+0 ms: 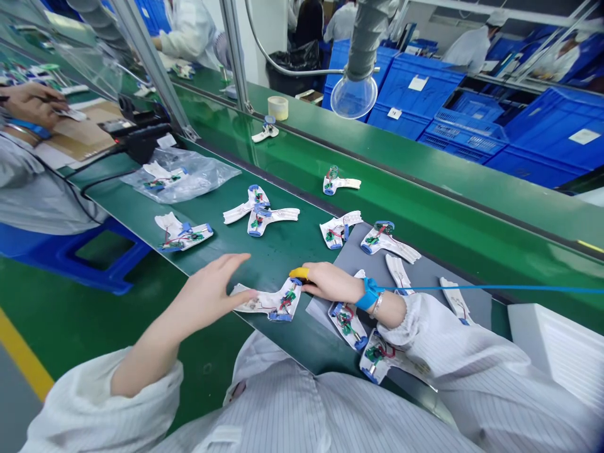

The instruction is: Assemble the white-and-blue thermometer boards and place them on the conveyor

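A white plastic housing half (271,301) with a green circuit board, red wires and blue end pieces lies at the table's near edge. My left hand (212,289) is open, its fingers spread above the narrow handle end and its thumb at that end. At the wide end, my right hand (330,281), with a yellow finger cot and a blue wrist strap, pinches the corner by the blue piece. Under my right forearm lie another wired housing half (348,324) and a further one (377,357), partly covered by the sleeve.
Several similar housings, one of them (182,234) at left, lie around the green table (221,251). A plastic bag (202,179) holds another. A grey mat (425,277) and white tray (557,352) are at right. A co-worker's hand (35,104) works at left. A suction nozzle (353,94) hangs ahead.
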Available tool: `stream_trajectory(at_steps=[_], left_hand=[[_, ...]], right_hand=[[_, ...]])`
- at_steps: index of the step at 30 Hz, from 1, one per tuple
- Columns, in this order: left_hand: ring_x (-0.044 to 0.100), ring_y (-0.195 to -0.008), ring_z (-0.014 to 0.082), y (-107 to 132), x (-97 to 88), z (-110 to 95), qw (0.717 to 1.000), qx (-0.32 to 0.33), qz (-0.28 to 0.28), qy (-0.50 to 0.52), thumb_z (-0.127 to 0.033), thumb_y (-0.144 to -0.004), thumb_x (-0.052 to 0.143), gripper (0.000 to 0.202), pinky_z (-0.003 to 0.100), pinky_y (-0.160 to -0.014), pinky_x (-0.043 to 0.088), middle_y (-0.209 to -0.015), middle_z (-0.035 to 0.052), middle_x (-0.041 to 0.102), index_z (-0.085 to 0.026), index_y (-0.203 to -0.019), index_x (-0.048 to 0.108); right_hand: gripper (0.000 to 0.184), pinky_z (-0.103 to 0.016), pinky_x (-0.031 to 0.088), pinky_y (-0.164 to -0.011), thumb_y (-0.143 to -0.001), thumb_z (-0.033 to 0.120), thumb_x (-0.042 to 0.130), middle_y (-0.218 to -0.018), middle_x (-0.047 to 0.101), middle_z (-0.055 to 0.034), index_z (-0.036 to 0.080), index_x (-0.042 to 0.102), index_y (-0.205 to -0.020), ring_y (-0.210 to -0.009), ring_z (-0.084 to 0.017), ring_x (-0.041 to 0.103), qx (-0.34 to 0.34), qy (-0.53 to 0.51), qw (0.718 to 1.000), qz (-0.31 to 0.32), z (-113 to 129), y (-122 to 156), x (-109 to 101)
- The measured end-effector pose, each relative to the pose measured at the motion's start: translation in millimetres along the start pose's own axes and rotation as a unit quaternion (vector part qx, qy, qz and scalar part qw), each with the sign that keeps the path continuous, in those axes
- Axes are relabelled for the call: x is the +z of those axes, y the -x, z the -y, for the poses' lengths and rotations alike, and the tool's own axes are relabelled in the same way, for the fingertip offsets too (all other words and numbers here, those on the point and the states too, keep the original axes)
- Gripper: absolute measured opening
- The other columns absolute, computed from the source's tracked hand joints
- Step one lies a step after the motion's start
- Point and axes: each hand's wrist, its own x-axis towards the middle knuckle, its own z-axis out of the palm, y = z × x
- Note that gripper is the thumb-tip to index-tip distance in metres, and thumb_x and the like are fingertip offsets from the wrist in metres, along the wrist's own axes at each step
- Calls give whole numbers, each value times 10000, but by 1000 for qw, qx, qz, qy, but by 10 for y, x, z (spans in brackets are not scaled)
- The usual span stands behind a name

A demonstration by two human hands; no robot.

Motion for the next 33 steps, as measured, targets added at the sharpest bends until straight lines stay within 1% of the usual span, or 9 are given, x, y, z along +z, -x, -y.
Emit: stream_trajectory(at_steps=[2,5,8,15,21,25,29,31,33], left_hand=[[562,-1016,244,73,81,85,990,-52,23,126,-527,-724,539,647,355,-813,468,-1233,80,527,-245,-1280,364],[625,-832,202,173,261,52,952,-91,75,284,-494,-728,553,572,330,-732,509,-1102,65,606,-230,-1218,420],[636,-673,167,254,369,-95,924,-117,62,358,-456,-722,577,479,310,-641,527,-1088,50,624,-232,-1133,479],[627,-610,163,335,362,-325,960,-94,18,263,-392,-766,530,273,258,-567,472,-727,-15,668,-231,-985,560],[601,-623,152,369,398,-438,974,-72,-1,215,-368,-786,503,212,246,-555,437,-755,-15,663,-243,-945,569],[584,-607,150,361,425,-434,962,-84,-1,258,-361,-767,536,208,253,-554,450,-716,-13,647,-234,-926,579],[597,-642,145,324,382,-180,887,-139,-36,440,-384,-710,611,272,269,-579,504,-879,23,654,-205,-909,563],[597,-614,128,245,297,95,833,-170,-137,509,-380,-671,648,314,269,-573,508,-950,40,644,-192,-904,552],[580,-555,105,102,147,462,782,-195,-269,528,-361,-661,648,322,260,-559,497,-878,27,639,-183,-907,542]], right_hand=[[290,-257,409,-681,-872,251,507,-932,582,-77,173,525,-1151,-800,-175,566,0,6,1000,1,-6,0,7],[289,-253,411,-676,-872,247,505,-931,586,-75,170,529,-1149,-788,-172,567,0,9,1000,-2,-17,-2,21],[278,-246,413,-679,-852,231,531,-927,594,-73,161,542,-1121,-778,-164,565,0,-10,1000,-13,-27,-7,37],[291,-220,421,-632,-793,176,555,-822,619,-40,132,553,-1081,-691,-137,562,17,-95,995,-8,-24,36,31],[276,-214,442,-632,-788,152,528,-847,632,-49,115,561,-1060,-683,-125,570,38,-147,988,-16,19,78,29],[264,-252,464,-656,-815,225,535,-845,642,-58,117,567,-1054,-693,-146,583,55,-138,989,-20,67,73,38],[393,-329,478,-797,-849,328,507,-1070,594,-115,131,496,-1189,-901,-196,582,52,-123,986,-96,43,135,-71],[422,-353,481,-821,-861,369,480,-1128,567,-126,148,471,-1220,-957,-209,569,70,-123,981,-136,-21,204,-174],[423,-362,490,-822,-865,397,460,-1124,572,-119,162,477,-1216,-968,-215,570,96,-130,974,-157,-104,302,-278]])
